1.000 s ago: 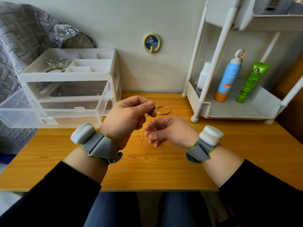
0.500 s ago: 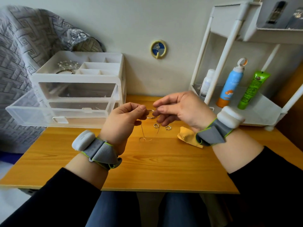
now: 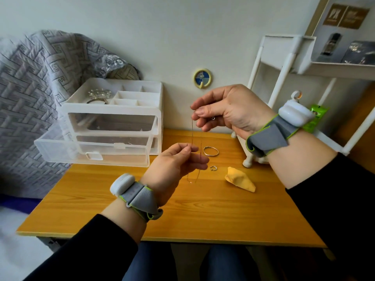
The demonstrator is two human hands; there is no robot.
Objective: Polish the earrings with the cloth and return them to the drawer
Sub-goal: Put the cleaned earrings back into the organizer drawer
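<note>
A thin thread earring (image 3: 192,130) hangs stretched between my hands above the wooden table (image 3: 182,216). My right hand (image 3: 227,110) pinches its top end, raised in front of the wall. My left hand (image 3: 176,163) pinches the chain lower down, and its loose end dangles to just above the table. A large silver hoop earring (image 3: 211,151) and a small silver hoop (image 3: 213,168) lie on the table to the right of my left hand. The folded yellow cloth (image 3: 240,180) lies further right. The clear drawer (image 3: 60,148) of the organiser stands pulled out at left.
A white plastic organiser (image 3: 113,110) with jewellery in its top tray sits at the table's back left. A white shelf rack (image 3: 284,63) stands at the right with a green tube (image 3: 316,116) behind my right wrist. A grey quilted cover (image 3: 30,88) lies left.
My right hand has risen and pulled the thread earring's top upward, stretching it. My left hand stayed low, holding the chain. The view tilted, showing the cloth and both hoops.
</note>
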